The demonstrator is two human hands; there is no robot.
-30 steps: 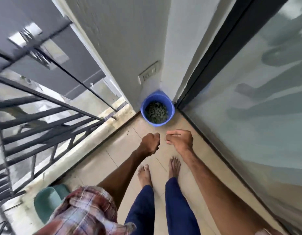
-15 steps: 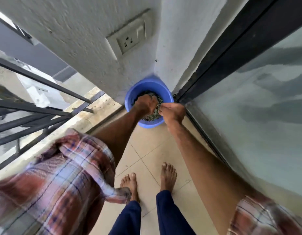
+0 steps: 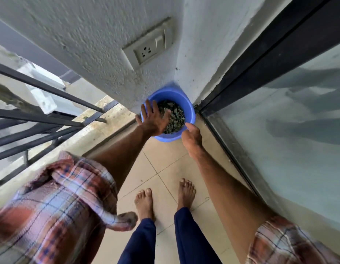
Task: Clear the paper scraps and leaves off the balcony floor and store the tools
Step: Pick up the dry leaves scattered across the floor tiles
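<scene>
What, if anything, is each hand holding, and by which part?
Left hand is spread open above the leaves, holding nothing. Right hand is bunched at the near rim of the bucket; any grip cannot be told.

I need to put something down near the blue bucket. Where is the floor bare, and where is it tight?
Bare tiles lie between the blue bucket and the feet. The ledge under the railing is also bare. The corner is crowded: left hand spread over the bucket, right hand at its rim.
</scene>
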